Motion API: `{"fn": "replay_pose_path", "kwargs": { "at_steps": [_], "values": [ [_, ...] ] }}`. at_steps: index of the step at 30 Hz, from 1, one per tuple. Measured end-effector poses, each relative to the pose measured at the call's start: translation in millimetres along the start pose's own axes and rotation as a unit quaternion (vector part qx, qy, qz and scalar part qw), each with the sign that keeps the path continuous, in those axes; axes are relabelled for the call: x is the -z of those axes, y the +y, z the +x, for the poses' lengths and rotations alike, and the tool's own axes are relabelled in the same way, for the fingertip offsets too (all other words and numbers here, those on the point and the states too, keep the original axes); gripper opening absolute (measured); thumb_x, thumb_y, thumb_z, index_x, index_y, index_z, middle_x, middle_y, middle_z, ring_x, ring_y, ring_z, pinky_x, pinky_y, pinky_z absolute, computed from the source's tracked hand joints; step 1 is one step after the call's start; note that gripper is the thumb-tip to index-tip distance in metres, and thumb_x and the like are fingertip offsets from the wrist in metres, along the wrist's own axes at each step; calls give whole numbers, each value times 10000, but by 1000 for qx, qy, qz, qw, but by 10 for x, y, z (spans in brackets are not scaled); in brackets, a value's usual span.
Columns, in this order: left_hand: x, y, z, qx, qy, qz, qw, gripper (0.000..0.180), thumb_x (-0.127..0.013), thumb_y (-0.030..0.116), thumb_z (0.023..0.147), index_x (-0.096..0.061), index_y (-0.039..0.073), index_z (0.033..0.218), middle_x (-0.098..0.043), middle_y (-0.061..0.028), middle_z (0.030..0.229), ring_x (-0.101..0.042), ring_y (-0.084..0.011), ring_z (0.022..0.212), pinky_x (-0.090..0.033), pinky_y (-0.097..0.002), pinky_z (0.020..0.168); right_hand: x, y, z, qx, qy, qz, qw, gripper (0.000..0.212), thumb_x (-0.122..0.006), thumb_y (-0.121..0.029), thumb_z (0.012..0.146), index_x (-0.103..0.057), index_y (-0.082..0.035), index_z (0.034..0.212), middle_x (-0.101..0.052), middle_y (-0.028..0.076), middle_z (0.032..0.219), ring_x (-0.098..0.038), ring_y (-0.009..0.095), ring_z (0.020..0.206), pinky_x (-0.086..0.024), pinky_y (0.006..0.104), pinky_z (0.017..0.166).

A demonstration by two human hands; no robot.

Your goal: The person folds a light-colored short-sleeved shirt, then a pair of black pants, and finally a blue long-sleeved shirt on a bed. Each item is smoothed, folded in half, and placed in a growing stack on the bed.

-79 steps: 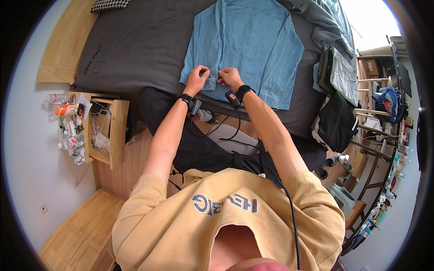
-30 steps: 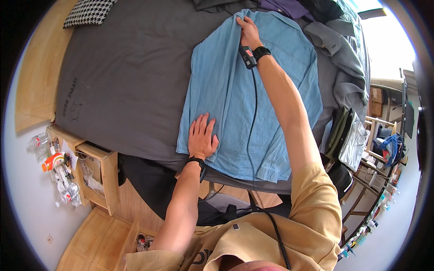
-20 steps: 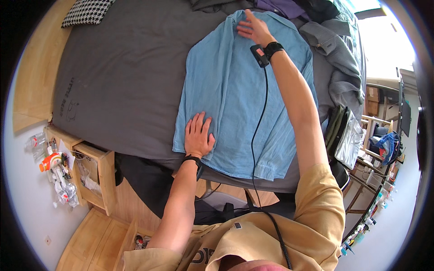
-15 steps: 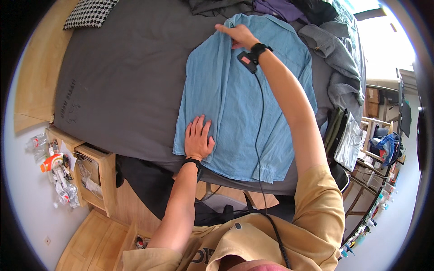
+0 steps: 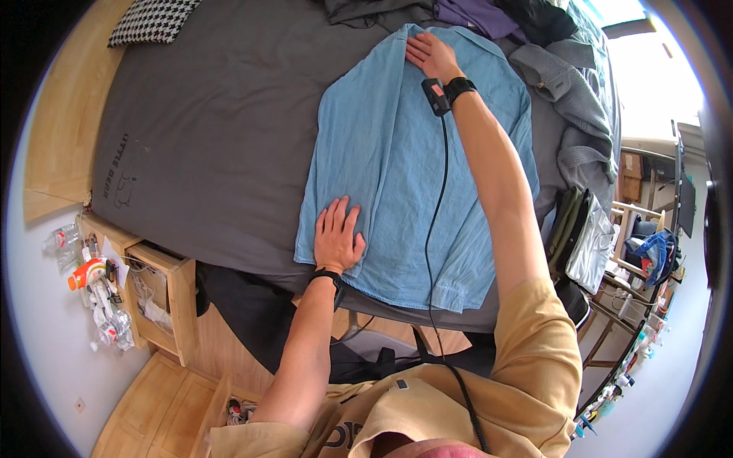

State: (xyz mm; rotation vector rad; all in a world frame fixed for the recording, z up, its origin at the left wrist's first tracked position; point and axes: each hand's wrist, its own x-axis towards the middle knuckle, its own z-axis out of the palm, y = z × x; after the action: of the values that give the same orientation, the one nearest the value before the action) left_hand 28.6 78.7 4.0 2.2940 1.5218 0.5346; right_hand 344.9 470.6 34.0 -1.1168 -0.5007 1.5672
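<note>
A light blue denim shirt (image 5: 412, 191) lies spread over the grey bed, its collar end away from me. Its left part is folded inward in a long strip, and a cuff shows at the lower right. My left hand (image 5: 336, 235) rests flat on the shirt's lower left, fingers apart. Near the top, my right hand (image 5: 431, 55) lies on the folded edge with its fingers extended, gripping nothing that I can see. A black device (image 5: 436, 97) is strapped at my right wrist, and its cable (image 5: 437, 221) runs down across the shirt.
The grey bed sheet (image 5: 221, 145) stretches out to the left. A grey knitted garment (image 5: 573, 99) and purple cloth (image 5: 473, 17) lie beyond the shirt. Folded clothes (image 5: 588, 240) sit at its right. A wooden nightstand (image 5: 183, 305) stands at lower left.
My right hand has moved slightly right, from pinching the shirt's upper left edge to lying on it with fingers stretched. My left hand has stayed nearly in place.
</note>
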Motion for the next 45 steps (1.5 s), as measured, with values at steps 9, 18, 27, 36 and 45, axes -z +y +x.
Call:
{"fn": "replay_pose_path", "kwargs": {
  "at_steps": [9,18,27,36,45],
  "values": [
    [19,9,14,-2,4,5,1000,648,-589,318,876,-531,128,1493,-457,-157,1622,-439,-377,1486,-325,-561,1229,-308,245,189,-24,-38,-159,986,164,-580,-48,1081,-668,19,1203,-738,115,1129,-718,267,999,-596,466,924],
    [14,9,13,-4,4,-5,1000,647,-595,287,873,-521,121,1493,-455,-166,1622,-444,-403,1473,-327,-568,1222,-132,538,412,40,-8,-55,998,331,-644,-17,1037,-652,26,1364,-745,108,1183,-711,265,1064,-583,409,945],
    [18,18,17,-9,14,-2,1000,649,-582,297,876,-522,115,1496,-453,-162,1627,-444,-404,1476,-333,-567,1217,-287,515,561,72,201,-407,888,410,-875,-286,900,-776,-20,1195,-801,116,1159,-747,235,1055,-578,363,915],
    [-9,3,-10,-2,6,3,1000,654,-600,315,882,-519,141,1507,-454,-148,1630,-443,-367,1489,-335,-554,1227,-388,616,557,162,213,-347,899,348,-887,-316,898,-820,-19,1067,-787,73,959,-690,194,834,-558,371,779],
    [43,-7,19,-6,9,-12,1000,659,-610,300,863,-524,135,1495,-458,-155,1619,-442,-370,1479,-336,-549,1224,-724,668,-314,471,119,-560,671,577,-733,-160,916,-552,3,1440,-470,252,1581,-447,445,1444,-349,540,1219]
  ]
}}
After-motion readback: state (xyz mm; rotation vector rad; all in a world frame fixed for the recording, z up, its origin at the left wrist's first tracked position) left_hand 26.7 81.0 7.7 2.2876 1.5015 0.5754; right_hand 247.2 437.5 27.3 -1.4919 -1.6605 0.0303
